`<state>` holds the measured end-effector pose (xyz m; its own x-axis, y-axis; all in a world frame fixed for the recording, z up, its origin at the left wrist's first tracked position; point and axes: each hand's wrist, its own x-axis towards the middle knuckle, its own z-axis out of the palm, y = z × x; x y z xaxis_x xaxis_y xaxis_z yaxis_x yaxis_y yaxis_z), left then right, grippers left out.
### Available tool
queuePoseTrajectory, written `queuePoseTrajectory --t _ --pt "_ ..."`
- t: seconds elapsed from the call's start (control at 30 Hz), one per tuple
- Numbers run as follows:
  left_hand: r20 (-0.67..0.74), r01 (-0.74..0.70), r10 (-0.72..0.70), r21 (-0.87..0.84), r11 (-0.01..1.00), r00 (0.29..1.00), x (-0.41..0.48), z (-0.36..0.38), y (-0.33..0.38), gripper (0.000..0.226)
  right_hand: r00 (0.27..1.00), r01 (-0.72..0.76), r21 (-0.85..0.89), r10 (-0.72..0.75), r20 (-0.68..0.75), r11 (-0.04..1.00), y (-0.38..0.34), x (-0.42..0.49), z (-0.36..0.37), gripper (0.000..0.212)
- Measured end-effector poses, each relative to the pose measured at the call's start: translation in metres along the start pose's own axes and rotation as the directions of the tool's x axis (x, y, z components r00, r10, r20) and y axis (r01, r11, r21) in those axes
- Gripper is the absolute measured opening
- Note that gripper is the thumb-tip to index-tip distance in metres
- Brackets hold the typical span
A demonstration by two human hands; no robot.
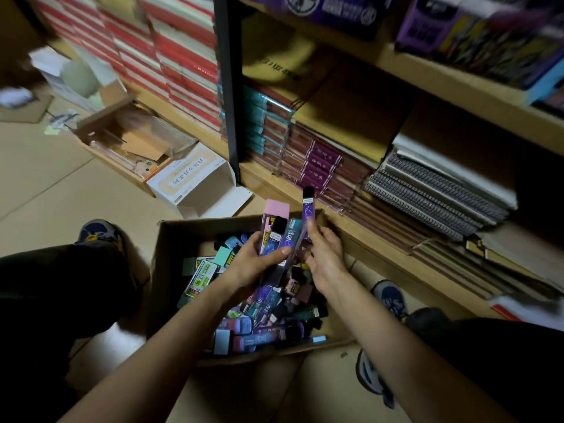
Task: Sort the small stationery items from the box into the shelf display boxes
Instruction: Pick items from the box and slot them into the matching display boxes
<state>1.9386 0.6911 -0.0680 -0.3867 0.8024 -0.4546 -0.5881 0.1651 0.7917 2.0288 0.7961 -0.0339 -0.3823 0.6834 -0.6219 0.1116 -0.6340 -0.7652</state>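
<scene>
The left hand (256,265) has its fingers curled round a little bunch of cases (276,235), pink, purple and blue-green, and holds them up over the brown box (171,254) on the floor. The right hand (325,256) pinches one purple case (307,207) with a black cap, standing up tall just beside the bunch. The brown box is full of many more small cases (259,306), and it sits close to the low shelf (381,251) with its stacks of notebooks (320,166).
</scene>
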Motion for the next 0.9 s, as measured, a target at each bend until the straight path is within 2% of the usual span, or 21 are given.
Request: queuePoseTrajectory --t 0.13,0.2,0.23,0.37,0.5,0.67,0.8,0.9 --pt "0.017 -0.048 0.048 0.023 0.999 0.999 -0.010 0.009 0.027 0.063 0.995 0.104 -0.013 -0.104 0.008 0.994 -0.034 -0.020 -0.008 0.005" --pt "0.026 -0.086 0.086 0.013 0.996 0.996 -0.014 0.013 0.044 0.060 0.986 0.168 -0.041 -0.168 0.015 0.985 -0.051 -0.029 -0.012 0.010" --pt "0.023 -0.106 0.106 0.020 0.994 0.994 -0.017 0.014 0.053 0.060 0.980 0.199 -0.076 -0.197 0.027 0.977 -0.060 -0.035 -0.014 0.006" --pt "-0.005 -0.176 0.177 0.104 0.979 0.984 -0.028 0.020 0.094 0.062 0.956 0.278 -0.185 -0.252 0.152 0.943 -0.097 -0.058 -0.017 0.016" --pt "-0.008 -0.269 0.275 0.173 0.947 0.961 -0.036 0.029 0.134 0.064 0.898 0.348 -0.241 -0.247 0.365 0.906 -0.128 -0.082 -0.013 0.035" --pt "0.021 -0.368 0.369 0.140 0.919 0.929 -0.045 0.050 0.166 0.061 0.797 0.350 -0.310 -0.107 0.594 0.884 -0.154 -0.109 -0.004 0.060" --pt "0.022 -0.391 0.392 0.147 0.909 0.920 -0.050 0.057 0.173 0.063 0.783 0.345 -0.282 -0.109 0.612 0.895 -0.166 -0.121 0.006 0.057" --pt "0.009 -0.398 0.400 0.123 0.909 0.917 -0.047 0.060 0.175 0.064 0.793 0.322 -0.230 -0.129 0.596 0.918 -0.170 -0.124 0.019 0.042"
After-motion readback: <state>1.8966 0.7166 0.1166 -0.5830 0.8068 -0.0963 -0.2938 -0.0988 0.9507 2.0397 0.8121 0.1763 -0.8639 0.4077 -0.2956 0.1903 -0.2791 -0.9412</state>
